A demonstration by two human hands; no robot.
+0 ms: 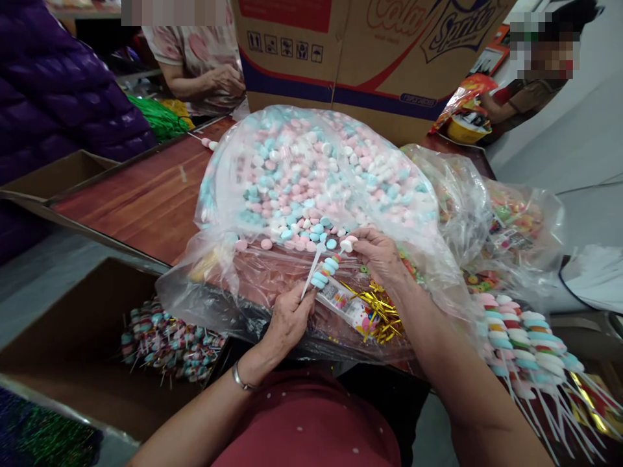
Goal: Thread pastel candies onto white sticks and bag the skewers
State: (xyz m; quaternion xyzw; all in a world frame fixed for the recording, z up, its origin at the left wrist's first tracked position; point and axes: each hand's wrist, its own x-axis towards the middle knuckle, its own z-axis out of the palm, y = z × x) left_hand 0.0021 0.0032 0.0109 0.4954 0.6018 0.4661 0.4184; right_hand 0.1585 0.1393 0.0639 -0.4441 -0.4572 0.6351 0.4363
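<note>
My left hand (289, 318) is closed round the lower end of a skewer (325, 271) threaded with blue marshmallows and orange-green rings. A plain white stick (312, 271) with a wider tip also rises from this hand. At the skewer's upper end, my right hand (382, 256) pinches a pale pink and white marshmallow (347, 244). Just beyond both hands, a large clear bag (311, 162) of pink, white and blue marshmallows spills some pieces onto the table. Below the right hand lie gold foil ties (382, 314) and a printed plastic wrapper (341, 301).
Finished skewers (525, 337) are stacked at the right, near bags of gummy rings (516, 214). An open carton (58, 324) holding wrapped skewers stands at lower left. A tall cardboard box (335, 58) rises behind the marshmallows. Two other people (195, 65) are across the table.
</note>
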